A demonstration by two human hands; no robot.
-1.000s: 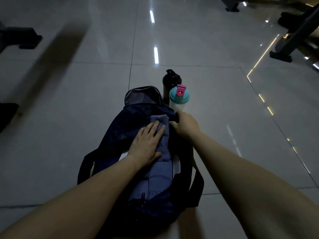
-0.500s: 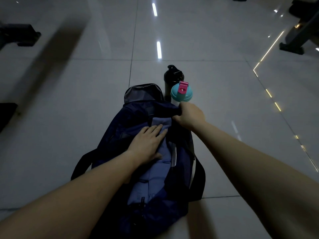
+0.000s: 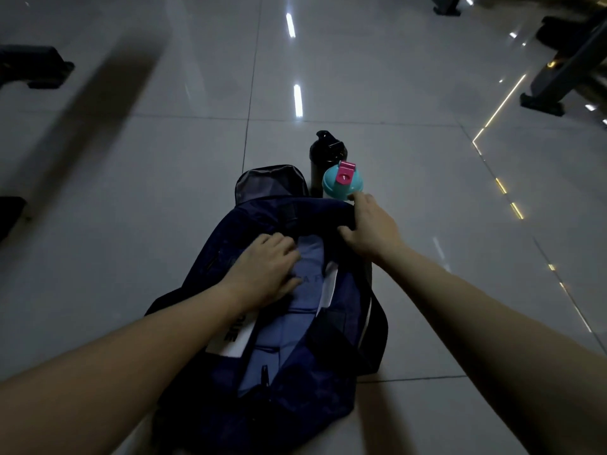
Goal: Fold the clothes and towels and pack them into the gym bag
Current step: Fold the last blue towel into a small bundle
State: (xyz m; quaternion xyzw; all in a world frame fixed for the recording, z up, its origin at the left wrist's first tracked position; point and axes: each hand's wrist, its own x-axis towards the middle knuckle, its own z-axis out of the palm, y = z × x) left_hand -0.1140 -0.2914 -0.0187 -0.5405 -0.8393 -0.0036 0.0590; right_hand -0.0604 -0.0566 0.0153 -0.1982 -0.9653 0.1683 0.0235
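From the head view, the navy gym bag (image 3: pixel 305 408) lies open on the tiled floor (image 3: pixel 427 192). A blue folded cloth (image 3: pixel 308 290) lies lengthwise inside it. The left hand (image 3: pixel 262 270) was flat on that cloth half a second ago. It has since slid toward the bag's 11 o'clock corner with its fingers bent, their tips buried at the cloth's far end. I can't tell whether it pinches the fabric or only pushes it down. The right hand (image 3: pixel 368 231) still grips the bag's rim at 1 o'clock, though its forefinger has lifted toward the teal shaker (image 3: pixel 341 182), with the black bottle (image 3: pixel 326 152) just behind. A white folded piece (image 3: pixel 230 339) now shows at 7 o'clock under the left forearm. I'd judge the cloth is being tucked in, with packing nearly finished.
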